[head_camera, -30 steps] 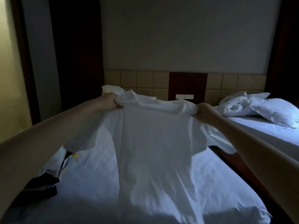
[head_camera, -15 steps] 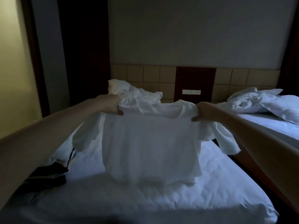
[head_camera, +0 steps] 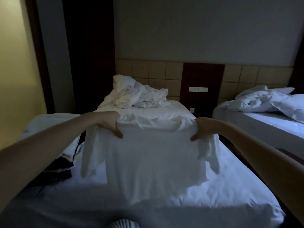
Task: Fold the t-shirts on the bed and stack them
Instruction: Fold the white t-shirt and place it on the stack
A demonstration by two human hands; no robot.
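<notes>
**Lowered to the mattress, ready for the first fold**

Held up and stretched toward the camera a second ago. Hanging with only the hem brushing the sheet half a second ago. Now brought lower, with the bottom half of the white t-shirt (head_camera: 144,153) draped on the bed (head_camera: 230,195) and the shoulders kept raised. Gripped at the left shoulder by the left hand (head_camera: 111,127), thumb in front and fingers hidden behind the cloth. Pinched the same way at the right shoulder by the right hand (head_camera: 203,129). Probably being laid out flat, so folding proper not yet begun, and no stack in view.

Thin, limp, soft fabric, finely creased down the body, with short sleeves dangling loose at both sides. Smooth, faintly wrinkled white sheet underneath. Beyond, a crumpled heap of white bedding (head_camera: 136,96) against a square-tiled headboard (head_camera: 156,69). Dark clothes (head_camera: 56,168) bunched at the bed's left edge.
</notes>
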